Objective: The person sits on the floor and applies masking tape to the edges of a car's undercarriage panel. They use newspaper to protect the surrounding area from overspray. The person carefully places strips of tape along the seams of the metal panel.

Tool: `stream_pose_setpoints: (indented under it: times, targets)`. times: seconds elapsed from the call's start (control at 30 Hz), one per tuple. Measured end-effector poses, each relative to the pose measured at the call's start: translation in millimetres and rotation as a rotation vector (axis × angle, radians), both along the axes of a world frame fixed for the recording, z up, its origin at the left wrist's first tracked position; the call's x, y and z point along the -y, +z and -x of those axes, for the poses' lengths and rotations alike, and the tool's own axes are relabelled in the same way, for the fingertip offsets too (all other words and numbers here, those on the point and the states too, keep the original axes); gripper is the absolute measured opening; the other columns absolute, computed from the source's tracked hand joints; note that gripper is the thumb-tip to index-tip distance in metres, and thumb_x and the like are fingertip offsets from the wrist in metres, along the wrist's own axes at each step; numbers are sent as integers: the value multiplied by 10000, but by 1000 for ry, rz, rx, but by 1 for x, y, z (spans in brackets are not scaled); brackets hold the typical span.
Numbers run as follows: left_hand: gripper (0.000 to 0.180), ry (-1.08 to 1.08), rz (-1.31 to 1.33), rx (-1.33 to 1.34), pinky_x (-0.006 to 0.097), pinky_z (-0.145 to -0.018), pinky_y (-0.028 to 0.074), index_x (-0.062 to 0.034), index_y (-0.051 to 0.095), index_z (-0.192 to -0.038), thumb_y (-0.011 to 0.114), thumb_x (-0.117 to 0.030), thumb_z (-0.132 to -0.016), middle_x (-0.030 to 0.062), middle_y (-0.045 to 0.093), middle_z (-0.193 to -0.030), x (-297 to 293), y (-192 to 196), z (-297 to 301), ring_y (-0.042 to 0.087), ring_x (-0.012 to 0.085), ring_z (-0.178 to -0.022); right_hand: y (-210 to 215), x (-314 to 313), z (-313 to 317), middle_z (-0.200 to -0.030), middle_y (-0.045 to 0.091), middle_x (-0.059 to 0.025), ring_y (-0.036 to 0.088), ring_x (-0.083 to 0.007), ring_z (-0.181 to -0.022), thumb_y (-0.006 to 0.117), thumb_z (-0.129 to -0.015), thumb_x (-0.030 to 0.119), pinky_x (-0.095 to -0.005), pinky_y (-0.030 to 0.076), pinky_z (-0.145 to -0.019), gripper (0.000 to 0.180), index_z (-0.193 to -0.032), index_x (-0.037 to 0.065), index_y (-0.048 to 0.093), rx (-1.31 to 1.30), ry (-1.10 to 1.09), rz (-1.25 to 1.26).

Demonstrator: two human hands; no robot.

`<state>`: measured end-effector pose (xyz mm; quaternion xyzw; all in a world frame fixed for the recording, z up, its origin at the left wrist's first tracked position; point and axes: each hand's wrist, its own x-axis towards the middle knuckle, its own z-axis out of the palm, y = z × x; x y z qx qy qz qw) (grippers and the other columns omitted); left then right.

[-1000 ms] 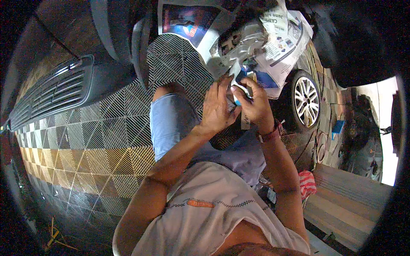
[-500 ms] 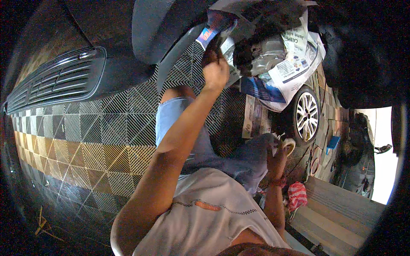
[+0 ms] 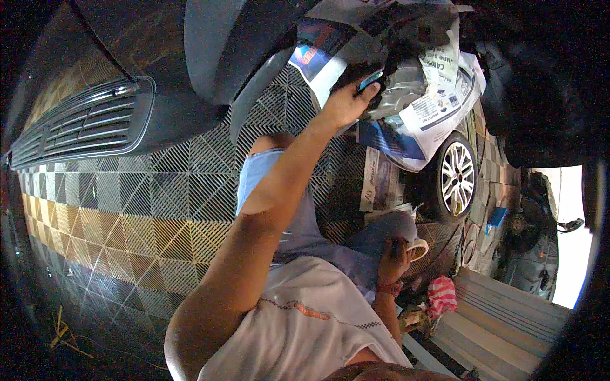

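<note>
The left hand reaches up toward twelve o'clock, its fingers pressed against the newspaper masking on a car body, touching a small blue strip. The right hand, at five o'clock, wraps a tape roll beside the knee.

Left hand fingertips hidden behind newspaper masking; right hand grip on tape roll too small to tell.
</note>
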<state>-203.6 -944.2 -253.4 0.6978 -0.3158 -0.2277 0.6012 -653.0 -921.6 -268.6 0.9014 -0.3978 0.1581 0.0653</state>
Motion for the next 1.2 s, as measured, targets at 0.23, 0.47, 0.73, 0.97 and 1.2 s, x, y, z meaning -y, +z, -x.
stream_pose_setpoints:
  times: [0.23, 0.47, 0.73, 0.97, 1.2]
  targets:
    - [569, 491, 25, -89, 482, -1078, 408, 42, 524, -1340, 426, -430, -1039, 319, 547, -1347, 2, -31, -59, 530, 449, -1258, 1, -3, 7, -1038, 692, -179, 626, -420, -994, 694, -912, 195, -504, 465, -906, 198, -1049, 54, 671, 62, -104, -100]
    - [488, 685, -26, 225, 464, -928, 495, -60, 623, -1278, 574, -411, -942, 220, 670, -1205, -3, -187, -73, 632, 414, -1101, -2, 7, -3, -979, 672, -198, 605, -424, -955, 656, -942, 212, -496, 466, -878, 187, -1003, 35, 670, 72, 42, -35]
    - [552, 419, -49, 52, 473, -1146, 342, -111, 555, -1382, 438, -503, -1011, 201, 527, -1436, 0, -148, -60, 472, 396, -1336, -18, 19, 23, -1003, 657, -202, 591, -422, -977, 651, -939, 182, -480, 453, -890, 169, -1000, 25, 665, 70, 26, -19]
    - [628, 388, -121, 87, 474, -1224, 197, -137, 437, -1489, 416, -549, -1014, 148, 353, -1591, 26, -218, -80, 273, 357, -1485, -15, 19, -5, -1062, 656, -214, 579, -435, -1060, 657, -925, 153, -500, 443, -953, 158, -1016, 24, 661, 78, -10, -129]
    - [608, 25, 127, -165, 454, -1064, 429, -57, 610, -1316, 504, -548, -974, 233, 607, -1323, 38, -79, -43, 573, 410, -1229, -17, 12, 15, -1078, 660, -209, 591, -430, -1059, 658, -911, 116, -502, 454, -945, 136, -1014, 28, 668, 119, 21, -21]
